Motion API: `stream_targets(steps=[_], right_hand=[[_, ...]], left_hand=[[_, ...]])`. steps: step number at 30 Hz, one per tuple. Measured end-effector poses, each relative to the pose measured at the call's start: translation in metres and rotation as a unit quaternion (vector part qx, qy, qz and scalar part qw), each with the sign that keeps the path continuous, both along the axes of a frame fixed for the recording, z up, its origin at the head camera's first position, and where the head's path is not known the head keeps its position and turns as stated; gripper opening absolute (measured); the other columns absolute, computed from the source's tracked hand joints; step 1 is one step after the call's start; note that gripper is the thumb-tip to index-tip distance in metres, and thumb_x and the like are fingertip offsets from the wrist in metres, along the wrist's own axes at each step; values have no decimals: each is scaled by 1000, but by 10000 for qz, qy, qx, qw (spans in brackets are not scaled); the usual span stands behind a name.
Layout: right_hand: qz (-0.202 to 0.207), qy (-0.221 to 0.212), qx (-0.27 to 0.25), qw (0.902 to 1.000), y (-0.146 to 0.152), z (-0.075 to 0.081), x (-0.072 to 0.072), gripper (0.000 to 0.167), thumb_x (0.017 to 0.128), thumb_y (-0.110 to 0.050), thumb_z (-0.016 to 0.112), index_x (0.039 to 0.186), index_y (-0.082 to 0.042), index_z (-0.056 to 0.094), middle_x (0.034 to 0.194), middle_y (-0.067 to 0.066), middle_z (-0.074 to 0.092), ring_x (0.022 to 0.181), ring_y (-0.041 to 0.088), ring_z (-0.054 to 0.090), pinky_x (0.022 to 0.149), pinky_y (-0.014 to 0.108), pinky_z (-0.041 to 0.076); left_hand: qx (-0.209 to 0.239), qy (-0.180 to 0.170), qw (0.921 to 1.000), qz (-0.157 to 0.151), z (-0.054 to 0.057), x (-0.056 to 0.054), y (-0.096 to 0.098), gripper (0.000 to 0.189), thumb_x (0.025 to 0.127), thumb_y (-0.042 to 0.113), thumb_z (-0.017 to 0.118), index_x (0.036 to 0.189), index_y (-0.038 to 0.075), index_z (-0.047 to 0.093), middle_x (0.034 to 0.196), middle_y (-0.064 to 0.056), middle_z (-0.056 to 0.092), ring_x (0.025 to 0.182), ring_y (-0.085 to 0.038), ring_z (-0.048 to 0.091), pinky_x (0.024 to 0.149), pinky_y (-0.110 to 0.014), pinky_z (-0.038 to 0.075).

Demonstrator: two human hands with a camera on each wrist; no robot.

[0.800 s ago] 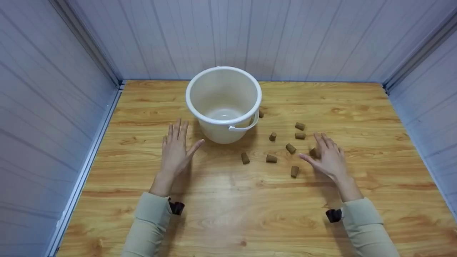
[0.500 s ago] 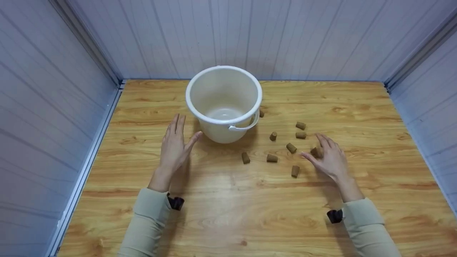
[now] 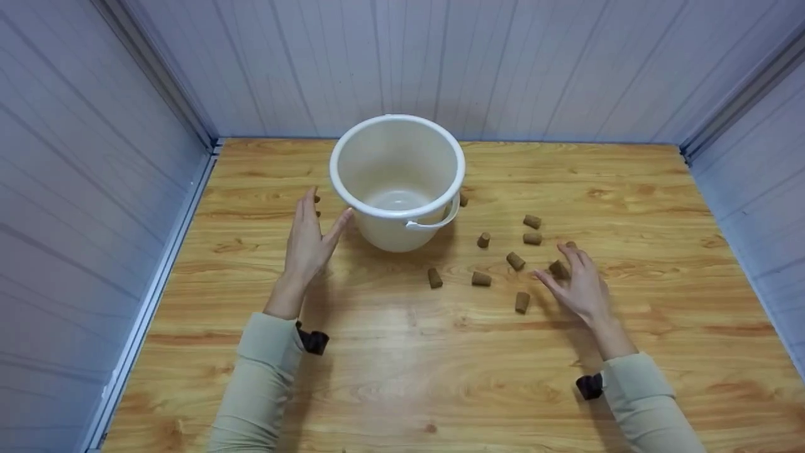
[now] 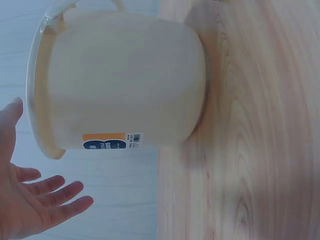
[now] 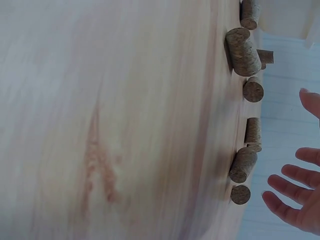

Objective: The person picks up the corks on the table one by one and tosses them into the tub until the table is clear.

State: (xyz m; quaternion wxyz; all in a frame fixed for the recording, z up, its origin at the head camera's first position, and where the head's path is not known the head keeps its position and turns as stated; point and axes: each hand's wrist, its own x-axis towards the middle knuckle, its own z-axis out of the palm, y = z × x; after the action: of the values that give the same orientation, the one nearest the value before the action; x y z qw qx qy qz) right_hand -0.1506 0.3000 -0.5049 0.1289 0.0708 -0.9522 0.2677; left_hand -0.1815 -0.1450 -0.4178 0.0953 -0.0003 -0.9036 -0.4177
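Note:
A white bucket (image 3: 395,234) stands upright on the wooden table, its handle (image 3: 440,220) hanging at the front right. My left hand (image 3: 307,248) is at the bucket's left side, fingers extended. In the left wrist view its thumb (image 4: 11,112) is close to the bucket's rim (image 4: 31,95); whether they touch I cannot tell. Several brown corks lie scattered right of the bucket, among them one cork (image 3: 516,261) on its side and another cork (image 3: 483,240) standing up. My right hand (image 3: 583,289) hovers with spread fingers by a cork (image 3: 558,270), holding nothing.
Pale panel walls (image 3: 402,63) enclose the wooden table (image 3: 402,352) at the back and both sides. One cork (image 3: 463,199) is partly hidden behind the bucket. Nearer me lie a cork (image 3: 522,302), a cork (image 3: 435,278) and a cork (image 3: 482,279).
My left hand has moved forward along the bucket's left side, its thumb rising toward the rim. The right hand has barely shifted. Bucket and corks stay where they were.

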Motion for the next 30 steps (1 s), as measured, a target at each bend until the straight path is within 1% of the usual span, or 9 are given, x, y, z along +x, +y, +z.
stream_targets(steps=[3,5,8,14,18,21,25,27,30], right_hand=[[10,-244,-40,9997,2,-2,0,70,77,-43,66,126,2,43,123,25,43,108,45,42,78,62,41],[11,-363,-40,9993,4,-3,1,71,77,-44,65,126,2,42,124,27,41,109,45,40,82,62,39],[6,-471,-11,9989,5,-4,1,73,77,-45,64,127,3,41,125,28,40,110,45,39,85,62,37],[-33,-659,46,9978,7,-6,2,73,78,-47,62,127,4,40,122,29,41,109,45,39,84,62,37],[-78,-757,87,9971,7,-8,3,74,79,-48,60,127,4,39,120,27,43,106,43,41,83,60,39],[-119,-794,145,9967,8,-10,4,72,80,-48,59,127,4,40,117,26,43,102,42,44,78,59,41],[-212,-754,160,9968,8,-13,4,69,80,-46,60,124,4,42,111,25,45,93,41,48,69,56,44],[-277,-731,148,9968,9,-14,4,67,81,-45,60,123,4,43,110,25,45,93,40,49,68,55,45],[-337,-743,107,9966,9,-16,3,65,81,-44,60,121,5,44,110,25,45,94,39,48,68,54,45]], left_hand=[[271,74,9996,55,3,-5,2,83,82,55,51,137,1,20,123,-17,38,104,-28,45,81,-40,46],[426,145,9989,86,4,-9,3,81,82,52,53,136,0,22,118,-16,40,98,-27,47,77,-37,47],[690,190,9973,176,5,-15,4,78,82,50,55,135,1,25,113,-14,43,91,-23,49,72,-32,48],[1304,187,9906,378,6,-25,7,73,82,45,58,133,3,29,105,-11,46,80,-22,51,65,-27,48],[1499,192,9875,452,8,-29,10,69,82,43,59,131,2,32,101,-10,47,76,-22,53,61,-25,48],[1668,171,9847,466,9,-32,11,66,83,41,59,130,2,33,99,-9,49,74,-23,55,59,-24,48],[1969,73,9791,507,10,-37,13,60,84,36,58,128,2,35,96,-9,51,71,-24,58,57,-26,51],[2148,3,9751,554,10,-39,14,57,85,32,59,126,1,36,95,-9,51,70,-23,58,58,-30,54],[2501,-134,9663,591,11,-42,15,52,86,27,58,125,1,37,94,-10,50,71,-25,59,61,-38,56]])
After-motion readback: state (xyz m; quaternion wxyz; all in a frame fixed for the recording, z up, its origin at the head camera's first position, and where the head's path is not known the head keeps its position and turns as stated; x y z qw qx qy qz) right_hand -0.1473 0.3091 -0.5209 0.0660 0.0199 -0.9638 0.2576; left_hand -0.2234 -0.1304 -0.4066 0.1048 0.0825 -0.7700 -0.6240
